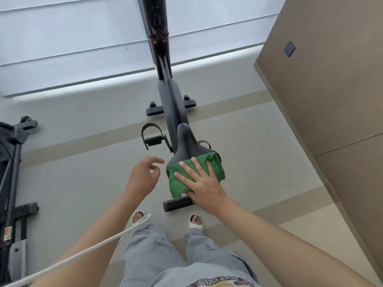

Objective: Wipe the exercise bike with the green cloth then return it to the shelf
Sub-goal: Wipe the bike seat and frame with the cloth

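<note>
Upside-down lettering on the hem of the person's shirt (pixel 226 282) at the bottom edge reads "PLAY COOL"; a small label low on the dark machine (pixel 9 183) at the left edge is too blurred to read.

The exercise bike (pixel 172 104) stands on the pale floor (pixel 83 162) with its long axis running away from the person, the stem rising toward the top of the view and the narrow nose of the saddle (pixel 186 139) pointing the same way. Its frame is black and dark grey, with a red ring on the stem, a strapped pedal (pixel 152 137) out to the left and crossbar feet front and rear.

The green cloth (pixel 178 186), a crumpled towelling rag, lies draped over the wide rear of the saddle and hangs off its near edge. The right hand (pixel 202 182) presses flat on it, fingers straight and spread, an open grip. The left hand (pixel 145 176) hovers just left of the saddle, fingers loosely curled, holding nothing.

A white cable (pixel 93 248) crosses the left forearm
</note>
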### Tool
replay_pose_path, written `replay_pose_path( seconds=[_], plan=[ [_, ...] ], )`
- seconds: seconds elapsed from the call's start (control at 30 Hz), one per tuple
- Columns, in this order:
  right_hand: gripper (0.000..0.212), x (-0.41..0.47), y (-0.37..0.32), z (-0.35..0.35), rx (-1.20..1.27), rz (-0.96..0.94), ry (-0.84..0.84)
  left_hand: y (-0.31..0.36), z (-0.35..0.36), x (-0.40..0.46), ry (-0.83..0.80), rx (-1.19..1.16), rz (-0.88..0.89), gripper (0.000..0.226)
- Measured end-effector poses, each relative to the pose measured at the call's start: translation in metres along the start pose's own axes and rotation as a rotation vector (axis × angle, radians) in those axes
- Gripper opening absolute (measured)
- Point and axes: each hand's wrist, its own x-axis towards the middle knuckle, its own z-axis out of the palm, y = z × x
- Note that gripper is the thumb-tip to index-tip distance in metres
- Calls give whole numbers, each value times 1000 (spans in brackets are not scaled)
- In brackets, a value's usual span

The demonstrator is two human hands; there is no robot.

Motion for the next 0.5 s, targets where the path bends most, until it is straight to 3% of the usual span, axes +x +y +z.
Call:
replay_pose_path(
  seconds=[0.17,0.5],
  plan=[
    [51,60,-35,6,-6,7,-85,-4,-20,-3,38,-1,-20,34],
    [42,146,-18,-29,-85,-69,-372,-2,-76,-17,49,35,-3,33]
  ],
)
